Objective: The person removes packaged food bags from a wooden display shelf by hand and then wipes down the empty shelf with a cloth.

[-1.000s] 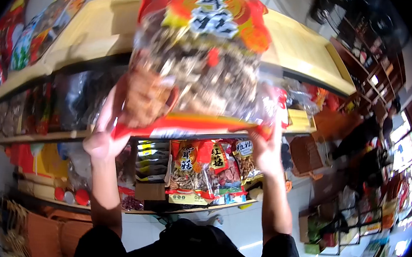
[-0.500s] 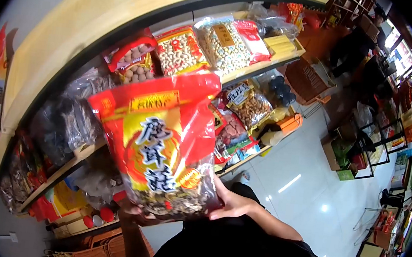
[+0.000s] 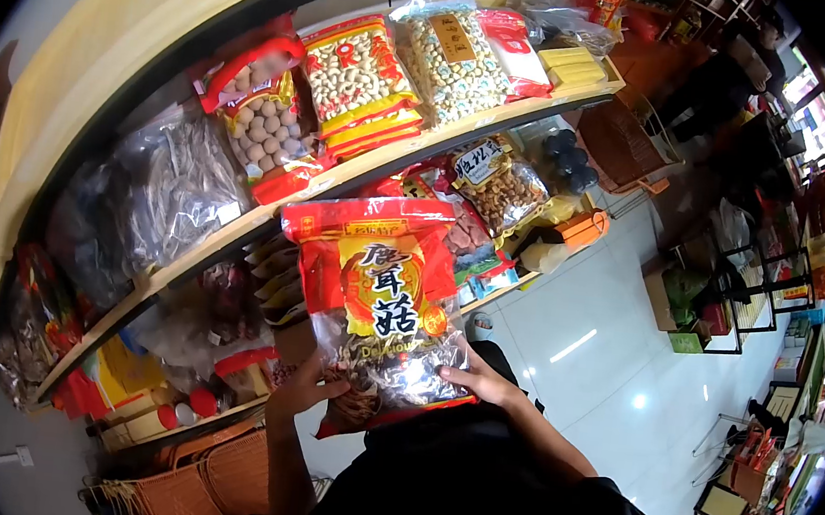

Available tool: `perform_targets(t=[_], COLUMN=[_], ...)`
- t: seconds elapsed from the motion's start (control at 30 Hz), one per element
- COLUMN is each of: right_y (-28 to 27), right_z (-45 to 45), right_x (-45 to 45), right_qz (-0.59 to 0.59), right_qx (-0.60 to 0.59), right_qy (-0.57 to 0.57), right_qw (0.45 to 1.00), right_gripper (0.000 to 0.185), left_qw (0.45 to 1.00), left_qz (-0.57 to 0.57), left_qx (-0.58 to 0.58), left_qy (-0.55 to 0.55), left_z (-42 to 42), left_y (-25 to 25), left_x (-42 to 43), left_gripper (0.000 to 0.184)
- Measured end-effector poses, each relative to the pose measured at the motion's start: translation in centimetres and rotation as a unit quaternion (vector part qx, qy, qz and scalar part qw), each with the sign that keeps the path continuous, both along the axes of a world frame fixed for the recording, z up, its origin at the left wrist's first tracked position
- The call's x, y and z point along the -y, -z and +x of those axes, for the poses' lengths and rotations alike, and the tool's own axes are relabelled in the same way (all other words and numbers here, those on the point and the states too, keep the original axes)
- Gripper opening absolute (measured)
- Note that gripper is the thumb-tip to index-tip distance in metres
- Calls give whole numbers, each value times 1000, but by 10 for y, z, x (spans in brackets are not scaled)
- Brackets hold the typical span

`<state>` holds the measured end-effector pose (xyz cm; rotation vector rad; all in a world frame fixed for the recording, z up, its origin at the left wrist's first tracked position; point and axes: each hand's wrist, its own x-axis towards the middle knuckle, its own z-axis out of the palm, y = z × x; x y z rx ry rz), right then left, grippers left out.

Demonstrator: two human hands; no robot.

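Note:
A red and clear plastic bag of dried mushrooms [image 3: 382, 305] with a yellow label is held upright before the body, its printed front facing the camera. At its lower left edge my left hand [image 3: 303, 387] grips it, thumb on the front and the other fingers hidden behind. My right hand [image 3: 482, 378] grips the lower right edge, thumb also on the clear part. The bag overlaps the lower shelf, beside a bag of brown dried pieces [image 3: 502, 189].
A wooden shelf [image 3: 341, 172] holds bags of cashews [image 3: 352, 70], pale nuts [image 3: 453, 61] and round brown balls [image 3: 267, 132]. Wicker baskets [image 3: 209, 472] stand at lower left. Tiled floor [image 3: 576, 325] lies right; a person [image 3: 733, 75] is at upper right.
The mushroom bag has come down from above the upper shelf to lower in front of the body, and looks smaller. Both hands still hold it. The view has turned and shifted along the shelves.

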<state>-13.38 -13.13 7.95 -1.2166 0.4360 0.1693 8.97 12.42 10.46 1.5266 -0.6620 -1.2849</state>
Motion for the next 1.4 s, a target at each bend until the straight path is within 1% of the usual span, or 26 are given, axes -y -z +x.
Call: perform_targets(t=[0.17, 0.23, 0.27, 0.33, 0.37, 0.43, 0.5, 0.57, 0.63, 0.67, 0.7, 0.73, 0.8, 0.83, 0.87, 0.9, 0.97, 1.03, 1.07, 1.1, 1.13, 1.17, 1.23, 1.27, 1.3, 1.4], right_y=[-7, 21, 12, 13, 17, 38, 48, 55, 76, 74, 70, 74, 80, 81, 100, 103, 107, 148, 149, 129, 159, 194, 195, 152, 145, 135], right_z=[-6, -14, -13, -13, -17, -23, -25, -24, -11, -10, -4, 4, 20, 28, 42, 49, 64, 94, 103, 101, 121, 140, 144, 126, 119, 109], right_x=[46, 68, 75, 101, 111, 129, 150, 178, 205, 222, 236, 250, 275, 287, 297, 304, 320, 338, 347, 353, 359, 364, 366, 370, 368, 365], right_qz=[-43, -110, -37, -16, 4, 33, 11, -19, -130, -91, -115, -127, -148, -164, -152, -148, -107, -100, -87, -147, -149, -153, -217, -284, -282, -396], right_qx=[-60, -72, -54, -61, -77, -59, 0, 25, 32, 29, 39, 45, 55, 62, 87, 99, 109, 133, 81, 73, 107, 138, 131, 48, 47, 36], right_qy=[-6, -19, 12, -8, -41, -26, 2, -16, -29, -55, -50, -45, -31, -22, -8, 10, 36, 76, 67, 79, 74, 63, 95, 65, 57, 178], right_qw=[997, 991, 998, 998, 996, 997, 1000, 999, 991, 994, 991, 990, 987, 984, 984, 984, 988, 983, 991, 983, 980, 977, 963, 955, 957, 900], right_gripper=[99, 97, 93, 93, 93, 90, 87, 91, 98, 102, 102, 101, 100, 99, 98, 94, 89, 83, 78, 72, 70, 69, 57, 61, 61, 57], left_qw=[1000, 986, 981, 971, 961, 961, 964, 963, 962, 967, 968, 971, 965, 958, 964, 968, 965, 939, 953, 964, 951, 954, 934, 931, 929, 932], left_qz=[23, 24, 4, -4, 1, -4, 20, 34, 52, 45, 39, 66, 83, 51, 51, 51, 90, 95, 66, 43, 84, 137, 152, 154, 163, 171], left_qx=[-5, -157, -178, -202, -232, -242, -219, -205, -189, -205, -222, -150, -95, -64, -68, -73, -156, -183, -192, -201, -85, -55, -24, -29, -16, -15], left_qy=[11, -51, -77, -126, -148, -136, -151, -172, -190, -148, -107, -174, -231, -276, -254, -234, -189, -274, -223, -170, -283, -261, -323, -330, -331, -318], left_z=[-13, -24, -32, -45, -52, -62, -61, -66, -58, -51, -44, -41, -39, -43, -28, -11, 8, -2, 10, 28, 29, 25, 18, 11, 2, -28], left_y=[22, 40, 62, 93, 96, 79, 96, 90, 79, 79, 84, 94, 90, 87, 107, 127, 121, 97, 106, 123, 146, 137, 146, 149, 147, 139], left_x=[42, 58, 64, 79, 89, 121, 141, 166, 192, 206, 218, 234, 270, 293, 300, 301, 314, 346, 348, 341, 342, 346, 347, 345, 342, 331], left_gripper=[83, 84, 81, 62, 55, 43, 34, 32, 30, 20, 10, 5, 7, 9, 12, 15, 20, 18, 19, 21, 24, 34, 45, 45, 49, 50])
